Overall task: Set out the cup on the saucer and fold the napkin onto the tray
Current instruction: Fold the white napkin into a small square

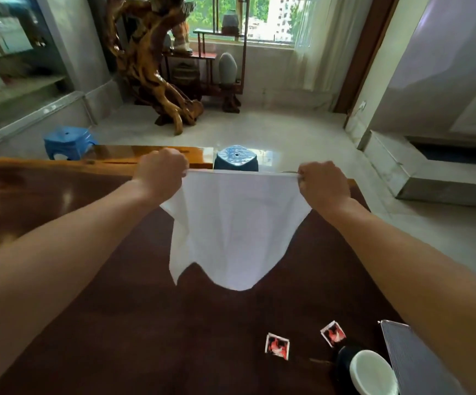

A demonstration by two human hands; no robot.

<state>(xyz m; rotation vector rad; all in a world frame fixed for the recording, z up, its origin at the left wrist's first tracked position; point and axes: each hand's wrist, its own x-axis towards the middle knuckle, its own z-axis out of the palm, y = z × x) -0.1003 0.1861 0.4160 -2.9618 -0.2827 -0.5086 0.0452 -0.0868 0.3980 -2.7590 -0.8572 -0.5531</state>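
I'm holding the napkin (235, 232) up over the table (117, 323), left hand (161, 173) and right hand (323, 185) each pinching a top corner. Keeping that edge taut helps; tray (419, 363) is waiting at 4 o'clock.

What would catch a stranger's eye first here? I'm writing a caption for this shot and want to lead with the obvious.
First the white napkin, held up in mid-air over the dark wooden table, stretched between the left hand and right hand, each pinching a top corner. Next, the gnarled root sculpture standing on the floor by the window. Low at the right sit a white cup and a metal tray.
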